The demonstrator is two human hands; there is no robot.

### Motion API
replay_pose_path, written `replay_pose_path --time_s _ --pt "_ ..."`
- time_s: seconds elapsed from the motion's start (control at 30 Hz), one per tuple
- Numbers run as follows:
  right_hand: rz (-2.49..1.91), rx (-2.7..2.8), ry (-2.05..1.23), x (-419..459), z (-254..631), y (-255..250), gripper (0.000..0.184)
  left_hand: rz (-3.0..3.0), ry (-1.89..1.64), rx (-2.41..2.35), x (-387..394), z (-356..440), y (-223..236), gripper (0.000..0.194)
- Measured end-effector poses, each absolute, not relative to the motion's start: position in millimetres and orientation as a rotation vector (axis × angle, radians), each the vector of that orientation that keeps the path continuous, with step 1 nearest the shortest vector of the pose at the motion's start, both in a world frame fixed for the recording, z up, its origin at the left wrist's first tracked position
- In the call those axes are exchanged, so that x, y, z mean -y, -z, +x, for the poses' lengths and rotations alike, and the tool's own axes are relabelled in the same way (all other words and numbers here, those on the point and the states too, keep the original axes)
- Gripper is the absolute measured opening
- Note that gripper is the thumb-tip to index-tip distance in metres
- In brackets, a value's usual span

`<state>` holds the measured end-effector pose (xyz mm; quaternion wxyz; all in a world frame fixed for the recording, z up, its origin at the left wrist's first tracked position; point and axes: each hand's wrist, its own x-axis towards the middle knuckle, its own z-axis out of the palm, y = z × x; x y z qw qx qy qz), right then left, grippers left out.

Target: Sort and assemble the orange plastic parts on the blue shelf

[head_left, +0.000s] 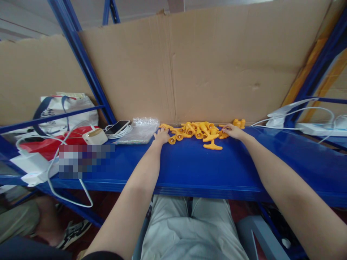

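A heap of yellow plastic pieces (pixel 199 135) lies on the blue shelf top (pixel 206 169) by the cardboard wall. Several have a round, cup-like end, and a T-shaped yellow piece (pixel 213 145) lies at the front of the heap. My left hand (pixel 162 136) rests at the heap's left end, fingers apart. Across from it, my right hand (pixel 233 131) reaches the right end with fingers stretched out against the pieces; its fingertips are partly hard to make out. Just behind the right hand stand yellow pieces (pixel 239 124).
Left of the heap are a clear plastic bag stack (pixel 141 131), a phone (pixel 118 127) on a coiled cable, and a white charger block (pixel 94 136). A cardboard sheet (pixel 217 65) closes the back. Blue posts (pixel 89 72) and white cables flank the shelf. Another person's leg shows lower left.
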<state>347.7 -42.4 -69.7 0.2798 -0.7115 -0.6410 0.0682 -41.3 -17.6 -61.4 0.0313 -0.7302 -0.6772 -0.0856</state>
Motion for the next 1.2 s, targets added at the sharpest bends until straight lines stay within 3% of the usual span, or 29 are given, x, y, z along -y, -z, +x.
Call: replay_pose_path --time_s 0.13,0.3,0.6,0.9,1.2 --pt "-2.067 1.639 -0.062 49.1 335.6 65.8 0.035 -2.248 0.311 2.1 20.7 -39.5 60.6 0.066" --pt "-2.163 1.659 0.085 55.2 324.3 62.0 0.044 -2.239 0.333 2.093 23.8 -38.3 60.4 0.064" --pt "-2.104 1.618 -0.047 59.4 325.8 57.9 0.038 -2.166 0.538 2.051 32.4 -36.2 54.3 0.054" --pt "-1.781 1.249 -0.126 49.8 337.1 51.0 0.046 -2.165 0.793 1.78 45.5 -24.3 34.3 0.054" --pt "-1.315 1.107 -0.229 40.0 309.5 26.3 0.039 -2.362 0.9 1.291 61.4 -0.4 23.4 0.058"
